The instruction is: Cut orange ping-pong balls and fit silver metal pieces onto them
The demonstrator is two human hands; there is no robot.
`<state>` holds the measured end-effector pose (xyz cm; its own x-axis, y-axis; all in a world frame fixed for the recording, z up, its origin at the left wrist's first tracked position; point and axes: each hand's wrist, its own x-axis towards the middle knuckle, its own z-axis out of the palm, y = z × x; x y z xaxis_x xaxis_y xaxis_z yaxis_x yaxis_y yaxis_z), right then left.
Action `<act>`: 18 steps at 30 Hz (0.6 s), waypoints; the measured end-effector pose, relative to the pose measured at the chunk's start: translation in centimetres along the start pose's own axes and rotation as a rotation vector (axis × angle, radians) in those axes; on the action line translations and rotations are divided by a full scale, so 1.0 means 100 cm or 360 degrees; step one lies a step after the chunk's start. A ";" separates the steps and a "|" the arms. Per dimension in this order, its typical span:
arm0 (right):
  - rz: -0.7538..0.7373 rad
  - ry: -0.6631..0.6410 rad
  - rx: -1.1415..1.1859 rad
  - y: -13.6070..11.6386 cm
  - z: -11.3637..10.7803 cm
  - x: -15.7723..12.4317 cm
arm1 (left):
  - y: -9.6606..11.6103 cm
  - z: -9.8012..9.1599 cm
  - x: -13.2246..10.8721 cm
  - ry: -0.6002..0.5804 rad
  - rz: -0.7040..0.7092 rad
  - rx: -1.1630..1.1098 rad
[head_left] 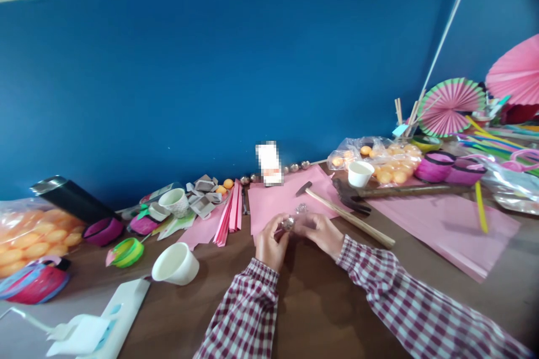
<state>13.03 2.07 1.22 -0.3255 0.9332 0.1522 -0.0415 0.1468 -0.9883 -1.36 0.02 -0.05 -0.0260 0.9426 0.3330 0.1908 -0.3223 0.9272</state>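
My left hand (270, 242) is closed, holding a small shiny silver ball (288, 224) between thumb and fingers. Close against the ball's right side, my right hand (323, 233) has its thumb and fingers drawn together; blur hides what is in them. Just beyond my fingertips, a second small silvery piece (301, 208) lies on a pink paper sheet (269, 202). On that sheet also rests a hammer (343, 212) with a wooden handle, its dark head pointing away to the left.
Silver balls (305, 165) line the sheet's back edge below the blue wall (252, 67). To the right are a claw hammer (404, 190), a white cup (360, 173) and bagged orange balls (391, 171). Another white cup (176, 263) and a power strip (122, 314) stand left.
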 end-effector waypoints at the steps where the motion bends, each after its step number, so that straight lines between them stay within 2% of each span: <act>1: 0.0004 0.0018 0.0025 0.001 0.000 0.000 | 0.000 0.000 0.000 0.0008 -0.0005 -0.0006; 6: 0.0048 0.0018 0.0199 0.000 0.002 0.000 | -0.002 0.000 0.001 -0.0013 -0.0022 -0.0021; 10: 0.0040 -0.0057 0.0122 -0.005 0.001 -0.001 | 0.001 0.002 0.000 0.0021 -0.0043 -0.0041; 18: 0.0019 -0.0030 0.0102 -0.007 0.003 -0.003 | -0.003 0.001 -0.001 -0.0012 0.0027 0.0070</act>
<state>12.84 1.60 1.86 -0.3443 0.9282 0.1410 -0.0977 0.1140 -0.9887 -1.26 0.04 -0.34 -0.0149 0.9377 0.3471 0.2342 -0.3342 0.9129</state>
